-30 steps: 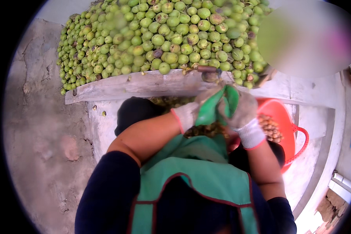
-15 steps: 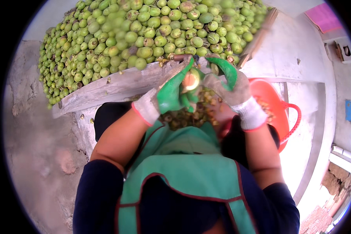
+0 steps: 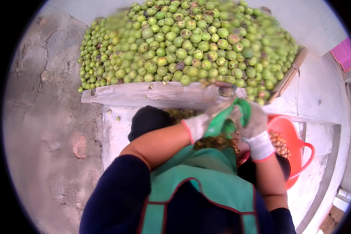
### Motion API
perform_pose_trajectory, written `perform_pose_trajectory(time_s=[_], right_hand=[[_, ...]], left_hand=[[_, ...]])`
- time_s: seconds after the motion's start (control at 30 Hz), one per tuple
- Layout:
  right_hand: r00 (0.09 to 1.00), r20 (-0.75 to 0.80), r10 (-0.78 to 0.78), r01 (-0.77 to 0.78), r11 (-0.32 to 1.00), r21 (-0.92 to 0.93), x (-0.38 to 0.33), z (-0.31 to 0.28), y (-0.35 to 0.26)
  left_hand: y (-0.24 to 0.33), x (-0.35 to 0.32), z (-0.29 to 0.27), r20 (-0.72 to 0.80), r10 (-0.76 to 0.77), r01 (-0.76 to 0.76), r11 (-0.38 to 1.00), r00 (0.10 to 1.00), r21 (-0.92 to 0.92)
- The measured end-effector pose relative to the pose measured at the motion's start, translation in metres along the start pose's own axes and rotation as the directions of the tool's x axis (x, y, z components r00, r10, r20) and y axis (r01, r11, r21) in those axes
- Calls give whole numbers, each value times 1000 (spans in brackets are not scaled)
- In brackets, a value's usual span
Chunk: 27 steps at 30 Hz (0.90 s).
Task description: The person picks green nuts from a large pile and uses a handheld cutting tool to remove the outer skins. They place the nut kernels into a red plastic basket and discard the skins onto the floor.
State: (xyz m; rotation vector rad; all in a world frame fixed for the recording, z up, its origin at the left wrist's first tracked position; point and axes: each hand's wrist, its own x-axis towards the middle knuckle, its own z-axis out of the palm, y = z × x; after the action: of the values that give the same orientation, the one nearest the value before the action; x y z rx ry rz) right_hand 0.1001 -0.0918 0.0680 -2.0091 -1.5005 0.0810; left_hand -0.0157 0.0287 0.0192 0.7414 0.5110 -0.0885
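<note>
My left hand [image 3: 217, 119], in a grey and green work glove, is closed at the near side of the wooden board, its fingers pointing away to the right. Against it, my right hand [image 3: 252, 119] in a matching glove has its fingers curled inward. The fingertips meet; gloves and blur hide whatever is between them. Just beyond the fingertips, a brown rod-like piece [image 3: 224, 84] lies at the board's edge, with a dark roundish thing [image 3: 225, 91] under it. Below the hands, broken green-brown husks [image 3: 216, 142] lie beyond my green apron [image 3: 199, 177].
A large heap of round green fruit [image 3: 183, 43] lies behind a pale wooden board [image 3: 144, 93]. Another plank [image 3: 290, 74] bounds its right side. On the right stands a red bucket [image 3: 280, 121] with a looped handle, holding small light-brown nuts [image 3: 279, 144]. Rough concrete [image 3: 46, 156] lies left.
The view has shifted left, so the scene sits further right. My hands, apart earlier with an opened fruit showing a pale round centre in the left, have come together; that fruit is now hidden.
</note>
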Motion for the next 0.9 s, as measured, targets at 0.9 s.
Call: perform_pose_trajectory(time_s=[0.9], right_hand=[[986, -146, -77, 68, 995, -70, 20, 12, 11]], left_hand=[[3, 26, 3, 70, 219, -200, 956, 973, -213]])
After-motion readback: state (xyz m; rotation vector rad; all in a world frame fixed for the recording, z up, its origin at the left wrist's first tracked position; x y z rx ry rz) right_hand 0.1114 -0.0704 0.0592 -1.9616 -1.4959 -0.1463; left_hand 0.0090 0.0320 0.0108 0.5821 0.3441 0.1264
